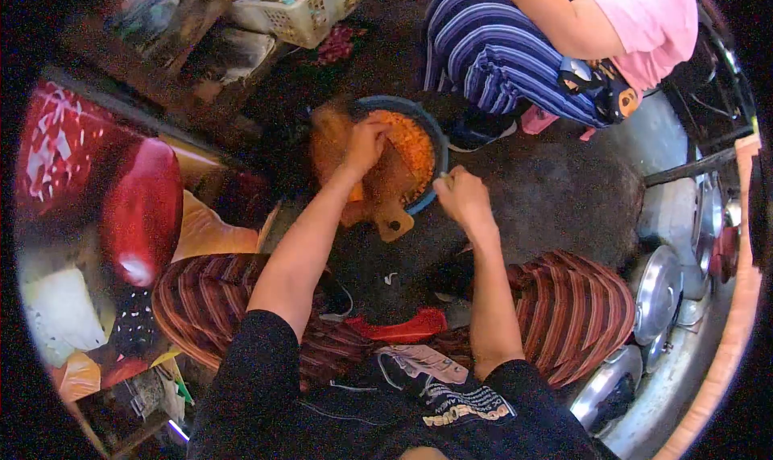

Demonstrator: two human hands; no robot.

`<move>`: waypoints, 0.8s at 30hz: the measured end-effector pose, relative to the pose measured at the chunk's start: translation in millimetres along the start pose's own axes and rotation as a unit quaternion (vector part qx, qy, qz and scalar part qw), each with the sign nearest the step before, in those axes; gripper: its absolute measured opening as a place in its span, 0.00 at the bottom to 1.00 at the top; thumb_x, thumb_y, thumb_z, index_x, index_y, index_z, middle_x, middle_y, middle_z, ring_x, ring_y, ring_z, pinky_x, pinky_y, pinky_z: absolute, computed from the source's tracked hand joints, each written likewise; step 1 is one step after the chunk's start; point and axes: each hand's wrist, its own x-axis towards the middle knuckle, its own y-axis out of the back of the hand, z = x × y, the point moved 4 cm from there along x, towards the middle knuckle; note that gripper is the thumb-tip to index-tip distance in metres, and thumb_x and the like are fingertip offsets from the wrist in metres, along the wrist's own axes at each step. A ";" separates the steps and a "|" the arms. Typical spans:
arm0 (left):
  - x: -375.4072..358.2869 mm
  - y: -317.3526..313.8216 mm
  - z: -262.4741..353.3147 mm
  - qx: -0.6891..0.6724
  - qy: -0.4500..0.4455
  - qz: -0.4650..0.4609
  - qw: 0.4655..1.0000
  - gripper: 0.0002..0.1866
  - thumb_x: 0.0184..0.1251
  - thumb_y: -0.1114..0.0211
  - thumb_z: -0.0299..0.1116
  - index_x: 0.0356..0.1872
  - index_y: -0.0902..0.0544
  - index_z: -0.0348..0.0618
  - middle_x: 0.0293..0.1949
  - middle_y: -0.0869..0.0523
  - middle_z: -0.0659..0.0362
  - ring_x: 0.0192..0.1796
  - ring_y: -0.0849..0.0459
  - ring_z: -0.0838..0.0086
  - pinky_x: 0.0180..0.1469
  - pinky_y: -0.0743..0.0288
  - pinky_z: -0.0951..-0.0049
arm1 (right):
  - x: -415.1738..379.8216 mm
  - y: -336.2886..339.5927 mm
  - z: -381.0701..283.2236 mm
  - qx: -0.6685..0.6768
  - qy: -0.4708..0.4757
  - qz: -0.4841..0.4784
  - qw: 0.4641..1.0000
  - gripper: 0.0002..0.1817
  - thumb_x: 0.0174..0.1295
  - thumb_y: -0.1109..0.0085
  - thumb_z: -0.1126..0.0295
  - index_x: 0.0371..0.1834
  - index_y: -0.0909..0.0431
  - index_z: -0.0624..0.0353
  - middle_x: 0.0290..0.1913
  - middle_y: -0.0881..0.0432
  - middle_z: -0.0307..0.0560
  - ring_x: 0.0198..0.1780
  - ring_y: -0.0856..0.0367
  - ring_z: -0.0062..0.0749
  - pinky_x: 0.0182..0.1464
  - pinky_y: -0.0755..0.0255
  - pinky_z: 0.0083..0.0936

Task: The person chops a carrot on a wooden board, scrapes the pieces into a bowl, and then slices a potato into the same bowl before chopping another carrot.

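Note:
A blue basin on the dark floor between my knees holds finely cut orange pieces that look like carrot. Across its left side rests a wooden cutting board, with a holed handle pointing toward me. My left hand is over the board, its fingers curled together near the orange pieces; whatever they pinch is hidden. Just right of the basin rim, my right hand is closed in a fist. Something small and pale shows at its thumb side, too indistinct to name.
Another person in striped trousers sits beyond the basin at right. A white plastic basket stands at the back left. Metal pot lids line the right side. Red bags are at left, and a red object lies between my legs.

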 end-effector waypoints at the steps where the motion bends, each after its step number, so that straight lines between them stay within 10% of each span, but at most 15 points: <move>1: -6.2 4.9 -5.5 -0.086 0.062 -0.017 0.994 0.09 0.52 0.41 0.26 0.34 0.15 0.44 0.54 0.24 0.52 0.56 0.28 0.54 0.57 0.35 0.59 | 1.8 -14.8 -1.5 0.020 -0.005 -0.009 1.000 0.20 0.55 0.48 0.56 0.36 0.25 0.66 0.33 0.20 0.64 0.39 0.21 0.57 0.44 0.27 0.45; 6: -47.7 14.2 -34.2 -0.200 0.079 0.056 0.975 0.14 0.50 0.42 0.22 0.41 0.19 0.41 0.51 0.23 0.48 0.51 0.26 0.50 0.53 0.31 0.60 | -13.4 -61.9 -17.9 0.114 0.012 -0.008 0.993 0.21 0.59 0.53 0.55 0.36 0.28 0.68 0.32 0.21 0.67 0.36 0.22 0.61 0.41 0.28 0.48; 9: -96.0 8.4 -42.9 -0.034 0.087 0.047 0.995 0.26 0.48 0.40 0.22 0.53 0.29 0.39 0.53 0.29 0.42 0.56 0.31 0.49 0.58 0.35 0.62 | -14.5 -108.1 -10.2 0.141 0.043 -0.015 0.989 0.20 0.62 0.56 0.57 0.37 0.29 0.68 0.31 0.22 0.69 0.35 0.23 0.63 0.39 0.29 0.50; 24: -111.2 -22.4 -8.3 -0.096 0.115 0.069 0.986 0.27 0.47 0.44 0.18 0.55 0.29 0.34 0.53 0.32 0.41 0.57 0.33 0.47 0.59 0.36 0.63 | -30.3 -125.4 -32.2 0.113 0.046 -0.008 0.992 0.16 0.64 0.55 0.61 0.42 0.33 0.65 0.29 0.24 0.72 0.35 0.25 0.66 0.36 0.31 0.52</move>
